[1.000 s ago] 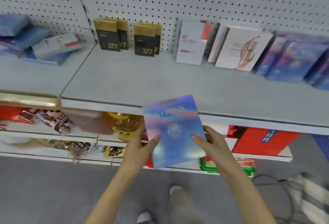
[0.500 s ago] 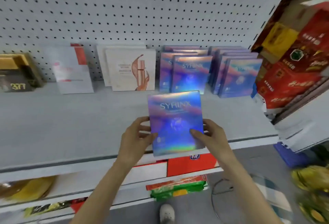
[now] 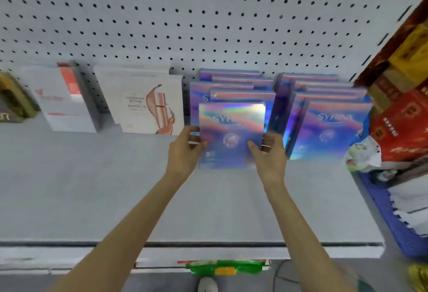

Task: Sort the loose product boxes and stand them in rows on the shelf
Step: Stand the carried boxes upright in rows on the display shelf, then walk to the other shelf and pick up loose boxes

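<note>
Both hands hold one shiny SYRINX box (image 3: 231, 134) upright, with its front facing out. The left hand (image 3: 183, 152) grips the left side of the box and the right hand (image 3: 268, 155) grips the right side. Each thumb is on the front and the other fingers curl round the back. The box is low over the grey shelf (image 3: 92, 187), right in front of the left row of SYRINX boxes (image 3: 222, 87). The picture is a bit blurry, so I cannot tell if its bottom edge touches the shelf yet. Another row of the same boxes (image 3: 333, 129) stands just beside it on the right, and a white box with a pink swirl (image 3: 143, 104) stands close on the left. I think the job now is to stand this box at the front of its row. To do that well, the bottom edge should sit flat on the shelf first. Then the box should slide back until it leans on the box behind it. It should stay straight and line up with the row, not lean over. The fingers behind the box need to slip out slowly, or they could pull it over. The side should not bump the white box or the other row.
</note>
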Demonstrator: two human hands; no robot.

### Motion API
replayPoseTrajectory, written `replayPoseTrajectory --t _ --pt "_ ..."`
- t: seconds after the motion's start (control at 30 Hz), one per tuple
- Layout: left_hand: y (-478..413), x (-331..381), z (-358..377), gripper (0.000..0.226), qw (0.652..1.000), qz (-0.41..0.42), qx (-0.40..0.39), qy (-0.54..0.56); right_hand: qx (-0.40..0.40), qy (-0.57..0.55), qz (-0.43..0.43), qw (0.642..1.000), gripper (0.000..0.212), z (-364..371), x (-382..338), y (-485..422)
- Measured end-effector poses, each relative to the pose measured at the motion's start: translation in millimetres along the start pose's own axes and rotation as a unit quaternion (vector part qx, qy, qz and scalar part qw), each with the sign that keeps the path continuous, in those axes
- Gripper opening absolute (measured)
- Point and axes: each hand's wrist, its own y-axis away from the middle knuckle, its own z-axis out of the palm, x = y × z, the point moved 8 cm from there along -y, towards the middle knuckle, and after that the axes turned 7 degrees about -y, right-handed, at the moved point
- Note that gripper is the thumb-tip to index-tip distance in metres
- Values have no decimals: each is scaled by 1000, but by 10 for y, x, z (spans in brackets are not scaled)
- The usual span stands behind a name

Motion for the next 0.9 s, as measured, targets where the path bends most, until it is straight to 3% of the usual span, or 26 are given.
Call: replayPoseTrajectory --t 0.2,0.4,0.63,0.73,0.9 --pt "-194 119 30 31 997 63 38 -7 68 51 -73 994 41 8 -76 -107" --pt "-300 -27 4 43 1000 9 18 -17 79 31 -5 996 38 82 119 -77" --pt "447 -386 -564 18 998 -30 -30 51 135 -33 9 990 41 170 -22 563" --pt "1095 -757 -1195 17 998 -29 -36 33 42 -52 15 998 38 709 -234 1224" --pt "1979 -1559 -2618 28 992 -75 61 77 -223 -22 -13 974 35 2001 -655 2557"
